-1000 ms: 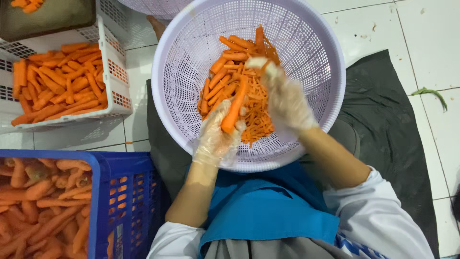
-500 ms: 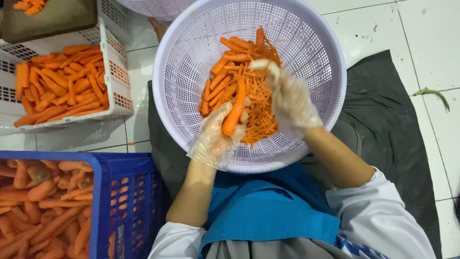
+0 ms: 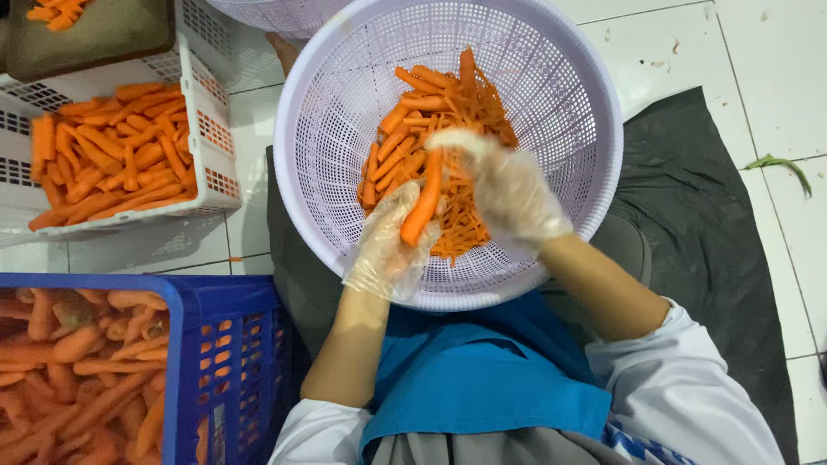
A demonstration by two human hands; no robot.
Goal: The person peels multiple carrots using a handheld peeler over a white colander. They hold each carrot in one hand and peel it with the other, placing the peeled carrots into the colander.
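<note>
At the lower left corner of the tiled floor, a blue crate is being filled with unpeeled carrots, and behind it, toward the upper left corner, a white crate is being used to hold cleaner orange carrots. In the middle, a round lavender basket is being kept over the person's lap, with peeled carrots and thin orange peelings piled near its centre. Above the basket's near rim, one carrot is being gripped upright by the gloved left hand, its fingers closed around the lower end. The carrot's upper end is being covered by the gloved right hand, curled shut; what it holds cannot be told. At the right edge, a black mat is being lain on the tiles, with a green scrap beside it.
</note>
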